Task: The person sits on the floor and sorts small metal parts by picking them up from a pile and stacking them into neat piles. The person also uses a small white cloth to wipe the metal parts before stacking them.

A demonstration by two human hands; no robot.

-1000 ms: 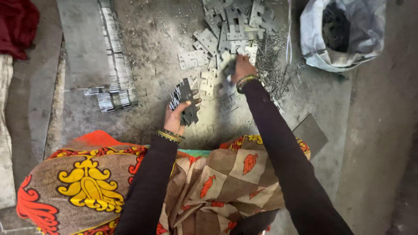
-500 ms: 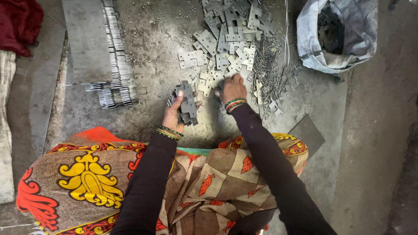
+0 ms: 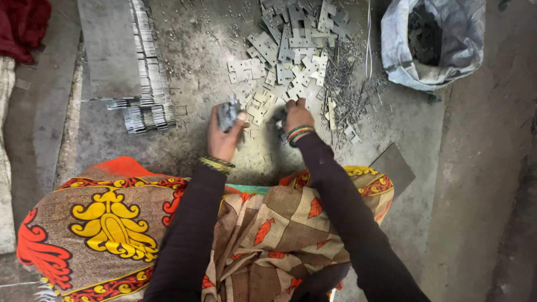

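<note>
Grey concrete floor [image 3: 184, 50], dusty and speckled with metal filings, fills the view from above. At far left a dark red cloth [image 3: 22, 25] lies bunched in the corner. Right of it a flat grey metal sheet [image 3: 109, 47] lies lengthwise away from the person, with long rows of stacked metal plates [image 3: 148, 84] set on edge along its right side.

Nearer, over the patterned orange and brown cloth [image 3: 112, 223] on the person's lap, the left hand [image 3: 224, 137] is raised, its fingers closed around a small stack of grey hinge plates [image 3: 228, 113] held upright. The right hand [image 3: 296, 117] is just to the right of it, knuckles up, fingers curled down onto the near edge of the loose pile of hinge plates [image 3: 291, 50]; whether it has actually pinched one I cannot tell. The pile spreads away from that hand toward the far side, so the right hand is the nearer one to it, and the held stack sits a short way to its left.

Further right lies a scatter of thin metal pins [image 3: 349, 89], then an open grey sack [image 3: 436, 45] at far right. A dark flat plate [image 3: 394, 168] rests by the right knee.
</note>
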